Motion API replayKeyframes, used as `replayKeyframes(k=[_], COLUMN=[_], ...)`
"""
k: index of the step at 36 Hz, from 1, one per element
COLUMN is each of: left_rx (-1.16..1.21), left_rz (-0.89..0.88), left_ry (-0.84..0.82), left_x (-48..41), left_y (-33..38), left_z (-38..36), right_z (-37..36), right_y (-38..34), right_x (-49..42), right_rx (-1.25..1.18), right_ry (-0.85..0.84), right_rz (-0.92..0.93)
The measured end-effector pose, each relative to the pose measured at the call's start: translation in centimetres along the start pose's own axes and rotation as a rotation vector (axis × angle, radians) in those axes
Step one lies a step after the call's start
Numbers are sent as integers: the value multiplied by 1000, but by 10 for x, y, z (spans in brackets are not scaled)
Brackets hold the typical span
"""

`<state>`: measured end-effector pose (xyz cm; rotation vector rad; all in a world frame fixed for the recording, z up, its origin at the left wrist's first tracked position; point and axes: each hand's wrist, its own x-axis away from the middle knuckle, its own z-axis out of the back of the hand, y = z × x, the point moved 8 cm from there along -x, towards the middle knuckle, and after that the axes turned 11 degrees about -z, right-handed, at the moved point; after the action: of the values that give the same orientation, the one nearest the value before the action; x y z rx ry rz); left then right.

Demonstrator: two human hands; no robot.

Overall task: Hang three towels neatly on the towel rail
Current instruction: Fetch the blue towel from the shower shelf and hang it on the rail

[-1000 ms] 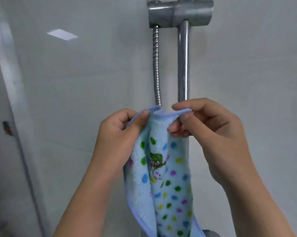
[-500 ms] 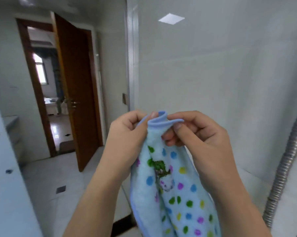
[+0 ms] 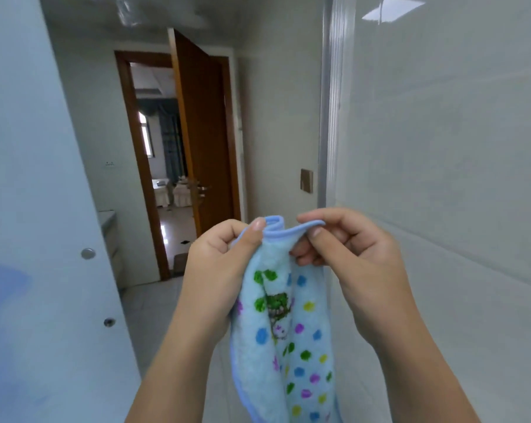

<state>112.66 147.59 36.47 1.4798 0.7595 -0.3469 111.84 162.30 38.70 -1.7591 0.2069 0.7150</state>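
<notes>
Light-blue terry towel with coloured polka dots (image 3: 300, 355) hangs at 6 o'clock in the view, held in the air between both hands; its lower part runs out of frame. No towel rail is visible.

Right hand (image 3: 361, 270), at 3 o'clock of the towel's top, pinches the cloth between thumb and curled fingers. Left hand (image 3: 218, 270), at 9 o'clock of the top, pinches it likewise, fingers curled behind the cloth. The blue bound hem (image 3: 284, 235) between the two pinches is short and buckled.

Step in hand, as judged: carrying one towel and finding its top edge before hanging. The next move calls for locating the rail, sliding the pinches apart toward the corners until the hem is taut and level, then draping the towel evenly over the rail
</notes>
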Motion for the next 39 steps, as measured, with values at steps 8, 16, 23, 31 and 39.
replayKeyframes(k=[8, 16, 23, 31, 39], left_rx=[-38, -54, -95, -116, -169], left_rz=[15, 48, 60, 11, 16], left_ry=[22, 100, 245, 526, 600], left_x=[-77, -146, -211, -281, -340], left_y=[-52, -124, -196, -233, -270], left_z=[71, 111, 140, 188, 219], right_z=[-48, -79, -88, -117, -146], right_y=[73, 145, 223, 279, 330], right_x=[-88, -178, -273, -374, -445], right_rx=[-20, -47, -138, -154, -172], right_ry=[5, -58, -170, -362, -442], right_rz=[-49, -89, -109, -141, -135])
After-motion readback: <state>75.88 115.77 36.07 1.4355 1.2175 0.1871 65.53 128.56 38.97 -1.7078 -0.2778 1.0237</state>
